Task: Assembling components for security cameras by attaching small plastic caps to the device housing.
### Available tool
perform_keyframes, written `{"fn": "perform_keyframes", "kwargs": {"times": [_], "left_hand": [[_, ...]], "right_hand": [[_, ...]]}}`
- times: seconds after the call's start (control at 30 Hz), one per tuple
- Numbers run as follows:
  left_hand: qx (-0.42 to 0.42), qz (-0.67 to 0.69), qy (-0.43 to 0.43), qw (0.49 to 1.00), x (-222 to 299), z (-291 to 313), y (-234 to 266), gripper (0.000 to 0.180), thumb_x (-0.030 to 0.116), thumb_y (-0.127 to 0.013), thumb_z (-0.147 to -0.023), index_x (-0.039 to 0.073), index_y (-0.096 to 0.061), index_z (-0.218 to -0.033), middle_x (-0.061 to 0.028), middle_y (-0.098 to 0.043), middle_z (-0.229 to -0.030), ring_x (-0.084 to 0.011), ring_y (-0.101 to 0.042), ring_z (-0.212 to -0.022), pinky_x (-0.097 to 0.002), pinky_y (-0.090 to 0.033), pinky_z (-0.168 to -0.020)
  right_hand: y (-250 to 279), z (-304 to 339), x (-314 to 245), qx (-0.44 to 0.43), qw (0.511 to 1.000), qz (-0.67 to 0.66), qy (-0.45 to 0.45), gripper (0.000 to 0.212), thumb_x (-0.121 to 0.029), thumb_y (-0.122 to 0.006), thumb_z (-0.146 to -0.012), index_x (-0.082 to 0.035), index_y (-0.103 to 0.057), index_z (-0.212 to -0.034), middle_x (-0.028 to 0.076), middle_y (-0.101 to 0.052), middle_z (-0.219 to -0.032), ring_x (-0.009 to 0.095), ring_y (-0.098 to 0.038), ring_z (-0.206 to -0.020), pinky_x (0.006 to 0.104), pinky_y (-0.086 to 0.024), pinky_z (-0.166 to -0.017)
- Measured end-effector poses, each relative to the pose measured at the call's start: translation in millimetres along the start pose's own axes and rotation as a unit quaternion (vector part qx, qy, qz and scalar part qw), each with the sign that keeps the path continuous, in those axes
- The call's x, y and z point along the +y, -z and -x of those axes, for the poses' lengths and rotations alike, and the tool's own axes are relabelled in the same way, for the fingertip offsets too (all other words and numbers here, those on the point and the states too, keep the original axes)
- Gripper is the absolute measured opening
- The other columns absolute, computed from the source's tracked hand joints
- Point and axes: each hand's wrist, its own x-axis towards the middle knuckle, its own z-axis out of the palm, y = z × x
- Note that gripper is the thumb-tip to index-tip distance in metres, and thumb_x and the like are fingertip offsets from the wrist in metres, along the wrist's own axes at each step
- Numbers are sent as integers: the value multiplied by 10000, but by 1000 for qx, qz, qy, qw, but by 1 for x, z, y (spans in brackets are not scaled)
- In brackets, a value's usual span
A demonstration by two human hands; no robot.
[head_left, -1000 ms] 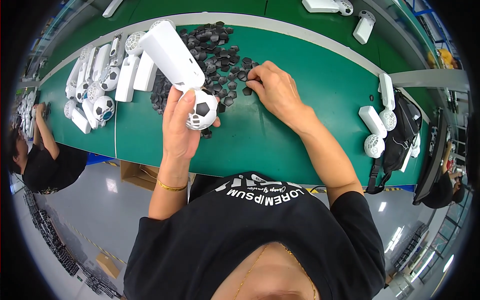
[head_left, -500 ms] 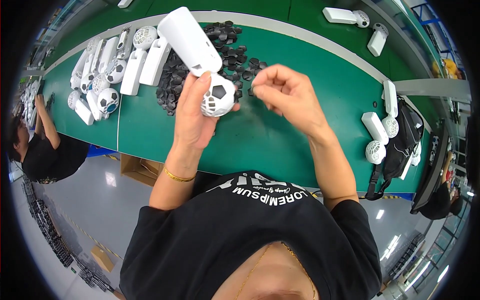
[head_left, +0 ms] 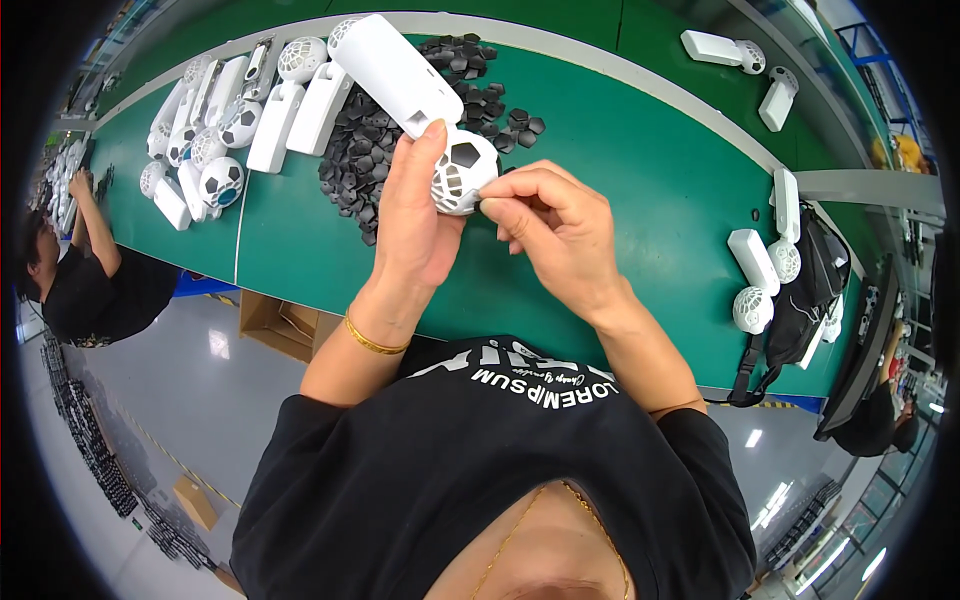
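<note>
My left hand (head_left: 412,205) is closed around a white handheld device, with its long smooth body (head_left: 395,72) pointing up and left. At its lower end is a round white ball head (head_left: 466,172) with a cut-out lattice and a black pentagon (head_left: 464,154) set in it. My right hand (head_left: 545,215) pinches at the ball's right side, thumb and forefinger against it. A small dark piece shows at those fingertips, mostly hidden by them. Just beyond my left hand lies a heap of loose black pentagon pieces (head_left: 355,150) on the green table (head_left: 640,220).
More white devices (head_left: 275,125) with ball heads lie in rows at the left, some with black pentagons. At the right are a few devices (head_left: 752,260) and a black bag (head_left: 815,270). Another person (head_left: 85,285) works at the far left. An open cardboard box (head_left: 275,325) stands below the table edge.
My right hand has moved left and down, from apart to touching the ball. The device in my left hand has shifted slightly right, and the whole view has shifted a little.
</note>
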Motion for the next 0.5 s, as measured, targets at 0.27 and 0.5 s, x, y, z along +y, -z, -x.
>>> {"fn": "perform_keyframes", "kwargs": {"times": [0.27,0.5], "left_hand": [[17,-9,-42,999,-2,3,-4,345,293,-540,-953,71,-468,-1207,-21,-578,-967,-104,-588,-855,-282,-496,-732],[20,-21,-65,997,-3,9,1,314,243,-509,-975,68,-453,-1229,-24,-574,-987,-107,-583,-872,-282,-492,-737]], "right_hand": [[-10,-2,7,69,982,128,123,130,18,-715,-791,-4,-612,-867,36,-618,-813,91,-590,-682,215,-494,-582],[-15,1,10,72,985,135,74,259,-43,-772,-753,-20,-548,-880,33,-595,-803,91,-569,-679,225,-487,-595]]}}
